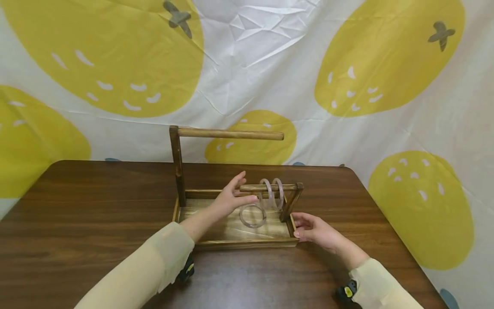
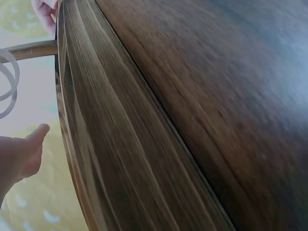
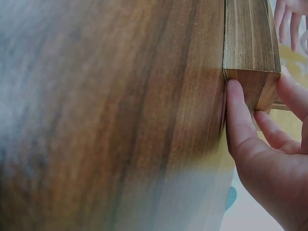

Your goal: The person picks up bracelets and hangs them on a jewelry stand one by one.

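A wooden stand has a shallow tray (image 1: 247, 244), a tall post with a long bar (image 1: 231, 134), and a short post with a lower bar (image 1: 251, 188). Two clear bangles (image 1: 278, 194) hang on the lower bar. A third bangle (image 1: 252, 216) appears lower, against the tray floor, just below my left thumb. My left hand (image 1: 231, 198) is at the free end of the lower bar, fingers extended and thumb apart. With fingertips on the outer face and rim near the front corner, my right hand (image 1: 318, 231) holds the tray's right end wall (image 3: 250, 89).
The stand rests on a dark brown table (image 1: 96, 197) with rounded back corners. Behind it hangs a white cloth (image 1: 262, 73) printed with yellow fruit. Overhead, the long bar reaches rightward above the left hand.
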Action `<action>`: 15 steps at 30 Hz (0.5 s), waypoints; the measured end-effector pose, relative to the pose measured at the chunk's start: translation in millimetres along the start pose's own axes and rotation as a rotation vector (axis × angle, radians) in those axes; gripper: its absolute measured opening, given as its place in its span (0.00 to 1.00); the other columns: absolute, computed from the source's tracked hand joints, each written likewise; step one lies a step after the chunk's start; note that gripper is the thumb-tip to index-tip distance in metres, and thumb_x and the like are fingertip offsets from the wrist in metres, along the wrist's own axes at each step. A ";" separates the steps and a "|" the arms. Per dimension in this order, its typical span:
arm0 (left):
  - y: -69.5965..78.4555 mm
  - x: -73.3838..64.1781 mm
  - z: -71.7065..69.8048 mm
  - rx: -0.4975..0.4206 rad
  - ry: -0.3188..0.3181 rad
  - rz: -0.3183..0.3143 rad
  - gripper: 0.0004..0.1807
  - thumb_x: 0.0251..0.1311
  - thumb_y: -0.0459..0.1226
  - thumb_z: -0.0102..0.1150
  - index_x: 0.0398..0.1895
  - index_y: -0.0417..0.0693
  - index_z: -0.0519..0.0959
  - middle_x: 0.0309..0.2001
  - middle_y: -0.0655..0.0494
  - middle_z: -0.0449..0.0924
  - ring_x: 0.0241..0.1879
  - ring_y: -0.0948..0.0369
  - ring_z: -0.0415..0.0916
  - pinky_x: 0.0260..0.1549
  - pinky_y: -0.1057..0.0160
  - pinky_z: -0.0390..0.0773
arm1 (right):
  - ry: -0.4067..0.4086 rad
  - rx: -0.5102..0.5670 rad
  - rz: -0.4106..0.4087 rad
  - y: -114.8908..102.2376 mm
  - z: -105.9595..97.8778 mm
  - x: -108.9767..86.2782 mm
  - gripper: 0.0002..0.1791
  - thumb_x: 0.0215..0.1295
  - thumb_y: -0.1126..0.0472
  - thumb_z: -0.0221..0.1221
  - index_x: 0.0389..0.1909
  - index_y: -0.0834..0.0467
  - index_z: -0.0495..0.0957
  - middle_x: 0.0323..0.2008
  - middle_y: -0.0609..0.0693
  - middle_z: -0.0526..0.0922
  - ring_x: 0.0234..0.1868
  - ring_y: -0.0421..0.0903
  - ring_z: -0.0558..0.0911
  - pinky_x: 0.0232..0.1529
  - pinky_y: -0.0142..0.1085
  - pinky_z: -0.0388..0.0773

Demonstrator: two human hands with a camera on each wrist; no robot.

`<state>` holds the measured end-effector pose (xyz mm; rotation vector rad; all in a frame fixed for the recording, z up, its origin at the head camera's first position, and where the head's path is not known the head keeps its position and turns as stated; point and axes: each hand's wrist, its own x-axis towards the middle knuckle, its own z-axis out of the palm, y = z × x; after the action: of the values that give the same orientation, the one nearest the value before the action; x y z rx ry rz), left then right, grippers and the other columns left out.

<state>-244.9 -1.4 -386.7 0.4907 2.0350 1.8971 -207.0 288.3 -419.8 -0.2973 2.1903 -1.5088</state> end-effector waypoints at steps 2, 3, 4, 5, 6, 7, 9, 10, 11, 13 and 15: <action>-0.8 -1.1 -3.4 0.010 -0.002 -0.001 0.46 0.60 0.38 0.58 0.75 0.50 0.40 0.74 0.41 0.42 0.69 0.37 0.46 0.63 0.38 0.58 | -0.001 0.000 0.001 0.5 -0.2 -0.4 0.38 0.62 0.64 0.58 0.66 0.76 0.50 0.54 0.72 0.65 0.46 0.43 0.75 0.47 0.39 0.79; -1.2 -1.7 -5.2 0.012 -0.005 0.000 0.46 0.60 0.39 0.58 0.75 0.49 0.40 0.74 0.40 0.41 0.70 0.37 0.46 0.63 0.38 0.58 | -0.002 -0.001 0.001 0.7 -0.3 -0.5 0.38 0.62 0.64 0.58 0.66 0.76 0.50 0.54 0.72 0.65 0.46 0.43 0.75 0.47 0.38 0.79; -1.4 -2.4 -7.0 0.015 -0.008 0.000 0.47 0.60 0.39 0.59 0.75 0.49 0.40 0.74 0.40 0.41 0.70 0.37 0.46 0.63 0.38 0.58 | -0.002 0.000 0.002 0.9 -0.4 -0.6 0.38 0.62 0.64 0.58 0.66 0.76 0.50 0.54 0.72 0.65 0.45 0.43 0.75 0.47 0.38 0.79; -1.4 -3.1 -8.6 0.021 -0.007 -0.001 0.47 0.60 0.39 0.59 0.75 0.49 0.40 0.74 0.40 0.41 0.70 0.38 0.46 0.63 0.39 0.58 | -0.003 0.001 0.002 1.1 -0.4 -0.7 0.38 0.62 0.64 0.58 0.66 0.76 0.50 0.54 0.72 0.65 0.45 0.43 0.75 0.47 0.38 0.79; -1.5 -3.7 -10.4 0.025 -0.007 -0.002 0.47 0.60 0.39 0.59 0.75 0.49 0.40 0.74 0.39 0.40 0.70 0.38 0.46 0.64 0.39 0.58 | -0.004 0.002 0.003 1.2 -0.4 -0.7 0.39 0.62 0.64 0.58 0.66 0.76 0.49 0.54 0.72 0.65 0.45 0.43 0.75 0.47 0.38 0.79; -1.4 -4.4 -12.2 0.032 -0.006 -0.003 0.48 0.60 0.40 0.60 0.75 0.49 0.39 0.74 0.39 0.40 0.70 0.38 0.45 0.64 0.39 0.58 | -0.005 0.003 0.002 1.2 -0.5 -0.6 0.39 0.62 0.64 0.58 0.66 0.76 0.49 0.54 0.73 0.65 0.45 0.43 0.75 0.47 0.38 0.79; -1.0 -5.7 -15.4 0.059 0.008 -0.008 0.48 0.59 0.41 0.61 0.75 0.50 0.40 0.74 0.41 0.40 0.71 0.39 0.45 0.64 0.40 0.58 | -0.006 0.004 0.002 1.3 -0.6 -0.4 0.39 0.62 0.64 0.59 0.66 0.76 0.49 0.55 0.73 0.65 0.46 0.43 0.76 0.47 0.38 0.79; -0.9 -6.1 -16.9 0.073 0.015 -0.010 0.49 0.58 0.41 0.61 0.75 0.51 0.40 0.74 0.41 0.40 0.71 0.40 0.45 0.64 0.41 0.57 | -0.006 0.005 0.002 1.3 -0.7 -0.3 0.39 0.62 0.64 0.59 0.66 0.76 0.49 0.55 0.73 0.65 0.46 0.43 0.76 0.47 0.38 0.79; -1.1 -6.5 -18.3 0.091 0.020 -0.008 0.49 0.58 0.41 0.62 0.75 0.51 0.40 0.74 0.42 0.41 0.71 0.40 0.44 0.65 0.41 0.57 | -0.006 0.006 0.001 1.2 -0.7 -0.2 0.39 0.62 0.64 0.59 0.66 0.76 0.49 0.55 0.73 0.65 0.46 0.43 0.76 0.47 0.38 0.79; -1.8 -7.4 -20.7 0.139 0.021 -0.005 0.50 0.56 0.41 0.63 0.75 0.52 0.40 0.74 0.43 0.40 0.72 0.41 0.43 0.66 0.41 0.56 | -0.006 0.004 -0.001 1.1 -1.0 0.3 0.39 0.62 0.64 0.59 0.66 0.76 0.50 0.55 0.73 0.65 0.46 0.44 0.76 0.47 0.38 0.79; -3.4 -8.2 -22.6 0.206 0.012 0.001 0.52 0.54 0.42 0.65 0.75 0.53 0.41 0.74 0.43 0.39 0.72 0.41 0.42 0.65 0.41 0.56 | -0.006 0.003 -0.003 0.9 -1.2 0.6 0.39 0.62 0.64 0.59 0.66 0.76 0.50 0.55 0.74 0.65 0.46 0.44 0.76 0.46 0.38 0.79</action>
<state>-247.9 -25.4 -388.6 0.5308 2.2509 1.7033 -208.0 289.4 -420.4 -0.3035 2.1843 -1.5105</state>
